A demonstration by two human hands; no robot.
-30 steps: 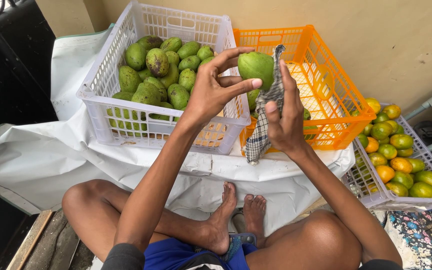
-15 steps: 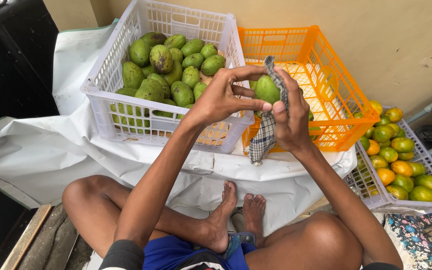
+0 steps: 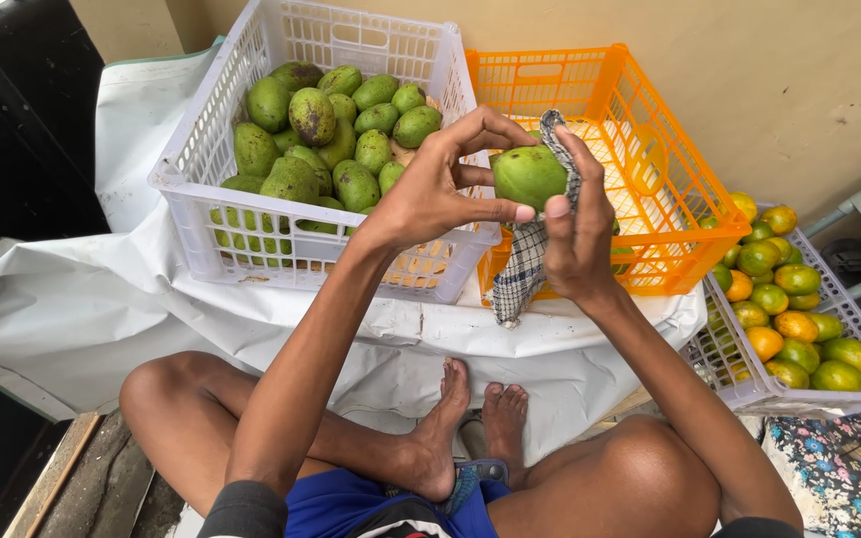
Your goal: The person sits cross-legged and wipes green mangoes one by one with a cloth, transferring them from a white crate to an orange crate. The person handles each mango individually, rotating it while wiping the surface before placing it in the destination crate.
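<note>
White sheet (image 3: 72, 319) on floor, left hand (image 3: 430, 194) fingertips pinching green mango (image 3: 528, 175), right hand (image 3: 575, 234) fingers pressing checked cloth (image 3: 525, 274) against it, white crate (image 3: 201, 214) of mangoes and orange crate (image 3: 690, 189) behind.

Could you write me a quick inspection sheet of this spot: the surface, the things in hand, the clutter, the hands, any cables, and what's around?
Surface: white plastic sheet spread under the crates, creased.
Things in hand: one green mango, held up between both hands with a checked grey-and-white cloth against it.
Clutter: white plastic crate filled with green mangoes; orange plastic crate, mostly bare; grey crate of green and orange citrus fruits at the right.
Hands: left hand fingers grip the mango; right hand holds the cloth to it.
Cables: nothing seen.
Surroundings: beige wall behind; the person sits cross-legged, barefoot; patterned fabric at lower right.
</note>
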